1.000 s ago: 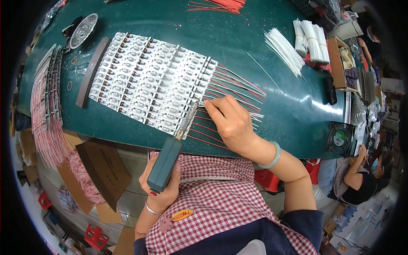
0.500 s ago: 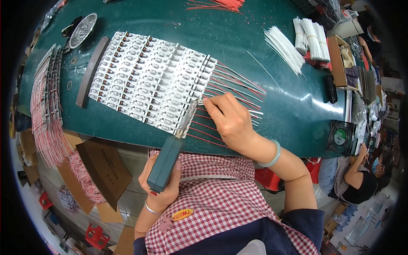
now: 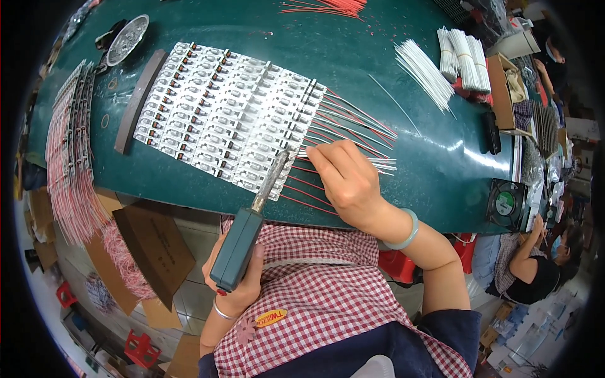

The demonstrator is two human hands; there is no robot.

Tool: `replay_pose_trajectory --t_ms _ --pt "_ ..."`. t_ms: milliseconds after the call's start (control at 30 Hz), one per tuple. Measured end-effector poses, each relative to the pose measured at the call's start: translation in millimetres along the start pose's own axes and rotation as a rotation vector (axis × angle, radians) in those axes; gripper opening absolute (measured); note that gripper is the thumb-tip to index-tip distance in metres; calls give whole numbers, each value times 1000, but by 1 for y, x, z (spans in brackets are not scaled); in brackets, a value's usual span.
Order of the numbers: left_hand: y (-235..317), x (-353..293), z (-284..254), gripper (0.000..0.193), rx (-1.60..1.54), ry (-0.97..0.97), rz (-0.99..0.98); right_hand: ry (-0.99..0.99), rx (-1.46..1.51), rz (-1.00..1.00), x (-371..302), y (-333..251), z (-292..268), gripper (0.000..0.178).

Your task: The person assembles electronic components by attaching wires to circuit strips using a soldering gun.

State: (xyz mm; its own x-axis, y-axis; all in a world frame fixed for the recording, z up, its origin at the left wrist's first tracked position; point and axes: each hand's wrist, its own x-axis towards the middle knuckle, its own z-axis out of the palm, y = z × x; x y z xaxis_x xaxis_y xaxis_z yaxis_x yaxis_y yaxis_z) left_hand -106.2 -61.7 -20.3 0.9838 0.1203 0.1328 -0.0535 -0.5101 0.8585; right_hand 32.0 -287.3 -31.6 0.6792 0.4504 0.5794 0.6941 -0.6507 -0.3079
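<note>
My left hand [image 3: 242, 277] is wrapped round a dark green soldering gun [image 3: 237, 249], whose long metal tip reaches up over the right edge of a white panel of circuit boards [image 3: 214, 120]. The panel lies slightly tilted on the table, with rows of small components. Red and white wires [image 3: 353, 123] run out to the right from its right edge. At that edge, just right of the iron's tip, my right hand [image 3: 346, 183] pinches with thumb and forefinger what looks like a white wire; the fingers partly hide it.
A dark bar [image 3: 140, 104] lies along the panel's left edge. Finished-looking strips with wires [image 3: 69, 151] hang over the table's left edge, near a metal dish [image 3: 128, 41]. Loose white wires [image 3: 424, 77] and tied bundles [image 3: 465, 60] lie back right; a small fan [image 3: 506, 203] stands right.
The soldering gun has shifted slightly left and down, its tip now showing clear of my right fingers. My right hand has moved a little to the right.
</note>
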Motion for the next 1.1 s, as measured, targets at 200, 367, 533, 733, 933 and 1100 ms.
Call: replay_pose_trajectory --t_ms 200,367,533,733,933,1100 --pt "7 2 -3 26 -28 -33 -26 -43 4 8 -4 -5 2 38" --pt "7 5 0 25 -22 -65 -30 -71 -11 -2 -5 -4 2 37" --pt "9 9 2 23 11 -73 3 -107 -40 -10 -4 -6 1 36" --pt "2 4 2 21 10 -47 35 -105 -41 -21 -3 -5 2 35" --pt "-6 -4 0 22 -41 33 72 -117 -76 -11 -4 -7 2 35" --pt "-5 -6 -1 24 -73 33 51 -109 -80 -10 -4 -8 3 34"
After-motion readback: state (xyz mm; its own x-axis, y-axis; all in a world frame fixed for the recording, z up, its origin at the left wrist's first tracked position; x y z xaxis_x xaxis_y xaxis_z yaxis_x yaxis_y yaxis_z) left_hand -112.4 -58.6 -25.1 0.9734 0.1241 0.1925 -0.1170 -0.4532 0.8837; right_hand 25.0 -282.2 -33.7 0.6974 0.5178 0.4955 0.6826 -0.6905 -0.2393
